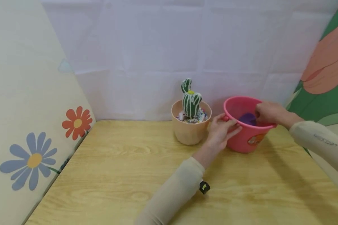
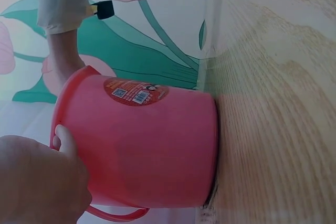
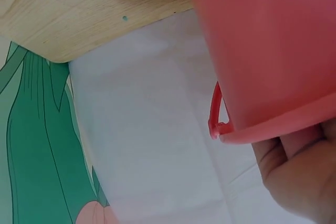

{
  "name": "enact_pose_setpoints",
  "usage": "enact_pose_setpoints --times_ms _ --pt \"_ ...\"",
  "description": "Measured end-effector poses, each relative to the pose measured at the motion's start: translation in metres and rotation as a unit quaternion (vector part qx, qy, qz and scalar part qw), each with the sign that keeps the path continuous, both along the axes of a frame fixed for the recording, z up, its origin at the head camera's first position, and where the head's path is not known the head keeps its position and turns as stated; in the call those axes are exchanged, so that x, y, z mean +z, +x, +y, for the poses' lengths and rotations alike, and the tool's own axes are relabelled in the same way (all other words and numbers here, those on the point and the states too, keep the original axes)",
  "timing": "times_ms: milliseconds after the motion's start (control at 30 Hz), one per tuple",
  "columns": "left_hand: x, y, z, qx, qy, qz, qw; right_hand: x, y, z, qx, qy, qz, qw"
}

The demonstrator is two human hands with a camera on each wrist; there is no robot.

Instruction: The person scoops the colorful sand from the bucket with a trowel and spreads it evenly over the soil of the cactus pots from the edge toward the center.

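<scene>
Nearest me, a pale sleeve (image 1: 173,192) stretches over the wooden table (image 1: 115,175) to a left hand (image 1: 220,131) that pinches the near left rim of an upright pink bucket (image 1: 238,140). Over its right rim dips the right hand (image 1: 271,113), beside something purple (image 1: 247,118) inside; its fingertips are hidden, so I can't tell whether they grasp it. Just left, a peach pot (image 1: 188,133) holds a green-and-white cactus (image 1: 191,104) amid colourful bits (image 1: 200,116).

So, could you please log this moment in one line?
left hand: holds pink plastic bucket at rim; right hand: reaches inside; purple object: inside
</scene>
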State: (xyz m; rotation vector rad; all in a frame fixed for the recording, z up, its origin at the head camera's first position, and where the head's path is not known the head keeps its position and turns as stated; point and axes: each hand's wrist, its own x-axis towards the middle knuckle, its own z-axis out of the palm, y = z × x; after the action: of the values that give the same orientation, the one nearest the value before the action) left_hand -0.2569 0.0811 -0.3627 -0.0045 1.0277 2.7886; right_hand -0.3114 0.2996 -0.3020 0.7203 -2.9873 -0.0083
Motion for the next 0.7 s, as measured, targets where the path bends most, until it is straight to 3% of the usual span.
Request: enact_pose_setpoints --times_ms 433,700 --pt "0.0035 -0.0049 -0.0004 -0.006 0.021 -0.002 0.9998 0.0013 -0.0048 0.0027 0.023 -0.032 0.0 0.999" --pt "0.0026 -0.0027 0.0006 0.002 0.027 -0.02 0.9994 -0.0037 -0.005 0.0038 0.032 -0.062 -0.053 0.996"
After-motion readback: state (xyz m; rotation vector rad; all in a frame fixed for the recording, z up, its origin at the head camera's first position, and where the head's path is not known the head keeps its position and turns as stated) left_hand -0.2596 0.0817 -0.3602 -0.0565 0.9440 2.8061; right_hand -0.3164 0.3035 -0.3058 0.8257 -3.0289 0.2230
